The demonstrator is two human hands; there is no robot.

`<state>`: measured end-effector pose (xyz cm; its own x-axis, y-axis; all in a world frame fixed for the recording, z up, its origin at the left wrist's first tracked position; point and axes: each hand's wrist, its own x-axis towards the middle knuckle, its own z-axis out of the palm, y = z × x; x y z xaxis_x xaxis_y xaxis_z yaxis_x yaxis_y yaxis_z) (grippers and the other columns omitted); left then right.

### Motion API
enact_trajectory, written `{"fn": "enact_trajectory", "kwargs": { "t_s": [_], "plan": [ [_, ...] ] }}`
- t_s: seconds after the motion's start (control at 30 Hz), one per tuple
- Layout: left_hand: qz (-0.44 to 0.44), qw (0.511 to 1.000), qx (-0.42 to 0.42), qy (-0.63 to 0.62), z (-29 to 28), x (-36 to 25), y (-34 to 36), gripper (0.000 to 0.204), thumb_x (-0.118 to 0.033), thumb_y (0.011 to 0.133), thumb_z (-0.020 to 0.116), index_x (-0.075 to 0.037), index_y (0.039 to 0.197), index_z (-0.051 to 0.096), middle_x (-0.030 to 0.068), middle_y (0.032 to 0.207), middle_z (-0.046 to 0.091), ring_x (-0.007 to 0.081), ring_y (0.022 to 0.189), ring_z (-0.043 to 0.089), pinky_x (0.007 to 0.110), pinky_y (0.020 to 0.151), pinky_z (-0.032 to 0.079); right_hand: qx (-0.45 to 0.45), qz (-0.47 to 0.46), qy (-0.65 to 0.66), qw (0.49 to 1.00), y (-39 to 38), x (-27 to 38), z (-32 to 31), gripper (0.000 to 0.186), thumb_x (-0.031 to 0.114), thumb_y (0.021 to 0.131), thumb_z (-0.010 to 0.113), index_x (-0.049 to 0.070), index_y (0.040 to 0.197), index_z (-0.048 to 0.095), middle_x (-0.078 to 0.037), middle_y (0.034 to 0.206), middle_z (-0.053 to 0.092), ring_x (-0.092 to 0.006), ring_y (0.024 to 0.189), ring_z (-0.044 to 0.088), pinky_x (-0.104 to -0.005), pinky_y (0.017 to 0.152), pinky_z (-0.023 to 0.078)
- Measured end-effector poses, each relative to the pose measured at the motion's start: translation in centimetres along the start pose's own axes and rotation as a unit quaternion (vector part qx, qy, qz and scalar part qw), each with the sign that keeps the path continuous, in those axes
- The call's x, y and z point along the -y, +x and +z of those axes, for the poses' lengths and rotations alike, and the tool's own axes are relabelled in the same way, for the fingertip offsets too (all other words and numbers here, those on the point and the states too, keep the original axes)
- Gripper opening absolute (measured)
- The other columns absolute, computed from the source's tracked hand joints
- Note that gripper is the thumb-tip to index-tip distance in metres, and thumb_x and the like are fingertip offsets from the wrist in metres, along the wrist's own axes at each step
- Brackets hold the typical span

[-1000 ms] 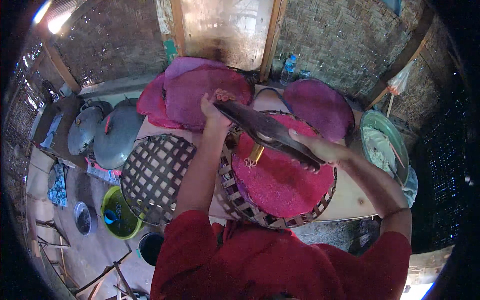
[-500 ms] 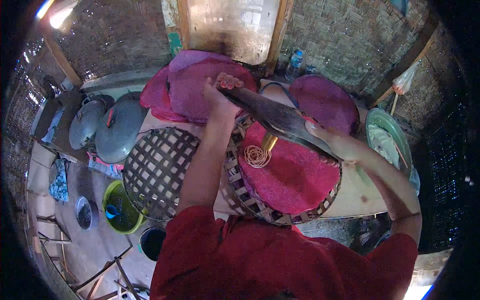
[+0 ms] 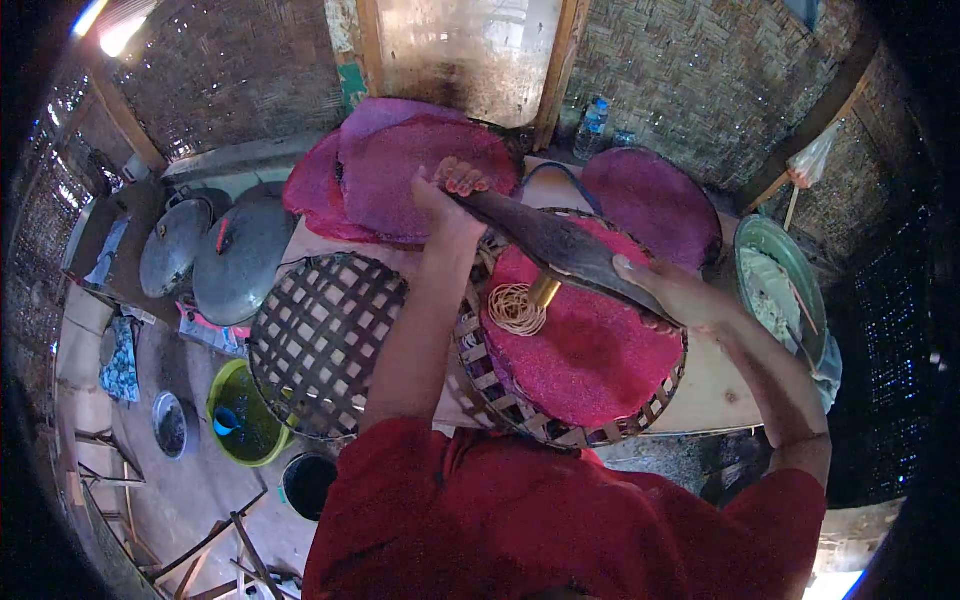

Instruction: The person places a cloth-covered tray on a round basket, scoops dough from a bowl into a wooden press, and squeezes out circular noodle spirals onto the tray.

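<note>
Wooden press (image 3: 565, 245): dark, long, slanted from upper left to lower right across the frame, held above the lattice basket at centre. Notes, left to right.

Far left: two grey domed lids, the first (image 3: 170, 262) partly behind the second (image 3: 235, 270), which has a red handle. Below them, on the floor, a yellow-green basin (image 3: 236, 383) with a blue cup (image 3: 225, 420) inside; dark bucket (image 3: 308, 488) to its right.

Dark lattice tray (image 3: 325, 350), round, beside the left forearm. Pink and purple round mats (image 3: 400, 180) stacked behind.

Left hand (image 3: 450, 205): clamped on the upper-left end of the press, fingers curled around it.

Centre: coil of pale strands (image 3: 515, 313) on the left part of a bright pink round mat (image 3: 590, 370), which rests on the lattice basket (image 3: 535, 432). Brass cylinder (image 3: 544, 290) projects below the press, its lower end just beside the coil; whether strands join it is too small to tell.

Right hand (image 3: 680, 295): clamped on the lower-right end, thumb on top, fingertips at the near edge.

Right: purple mat (image 3: 660, 205) behind; bare table (image 3: 715, 390); green basin (image 3: 745, 242) holding pale dough-like material (image 3: 768, 285).
</note>
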<state>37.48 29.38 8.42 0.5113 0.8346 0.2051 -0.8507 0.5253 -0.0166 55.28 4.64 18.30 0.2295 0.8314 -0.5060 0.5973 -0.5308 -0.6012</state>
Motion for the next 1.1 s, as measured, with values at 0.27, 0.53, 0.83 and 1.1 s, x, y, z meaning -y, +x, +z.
{"fn": "enact_trajectory", "kwargs": {
  "t_s": [0.27,0.53,0.83,1.1],
  "plan": [
    [0.003,0.996,-0.017,0.088,-1.3,-4.7,0.1,0.043,-0.046,0.088,0.025,-0.017,0.058,0.037,-0.0036,0.046,0.029,0.0123,0.039,0.030,0.029,0.046,0.028,0.086,-0.032,0.090,0.992,4.5,-0.4,3.5,0.071,0.075,0.080,0.036,0.007,0.065,0.054,0.000,0.052,0.046,-0.0111,0.042,0.044,-0.0264,0.037,0.033],
    [0.088,0.944,0.085,0.306,13.6,-3.0,-8.2,0.049,-0.051,0.088,0.040,-0.006,0.100,0.054,0.0142,0.089,0.057,0.0265,0.084,0.054,0.039,0.081,0.042,0.212,-0.116,0.212,0.947,-1.8,1.8,-1.1,0.065,0.069,0.085,0.033,0.009,0.073,0.055,0.001,0.054,0.044,-0.0083,0.041,0.040,-0.0237,0.036,0.031],
    [-0.074,0.399,0.308,0.861,6.8,2.8,-17.8,0.049,-0.044,0.086,0.050,-0.007,0.118,0.051,0.0147,0.112,0.058,0.0263,0.106,0.053,0.040,0.093,0.039,-0.206,-0.363,-0.296,0.859,-8.2,4.3,1.8,0.042,0.047,0.086,0.051,0.008,0.076,0.062,-0.019,0.063,0.056,-0.0378,0.060,0.057,-0.0450,0.057,0.045],
    [-0.097,0.258,0.399,0.874,10.0,9.4,-15.2,0.043,-0.039,0.085,0.052,-0.009,0.115,0.054,0.0138,0.113,0.058,0.0243,0.104,0.055,0.039,0.089,0.042,-0.148,-0.599,-0.078,0.783,-2.8,0.3,2.3,0.054,0.034,0.089,0.051,0.005,0.132,0.036,-0.018,0.113,0.053,-0.0368,0.095,0.057,-0.0454,0.078,0.046]
  ]
}}
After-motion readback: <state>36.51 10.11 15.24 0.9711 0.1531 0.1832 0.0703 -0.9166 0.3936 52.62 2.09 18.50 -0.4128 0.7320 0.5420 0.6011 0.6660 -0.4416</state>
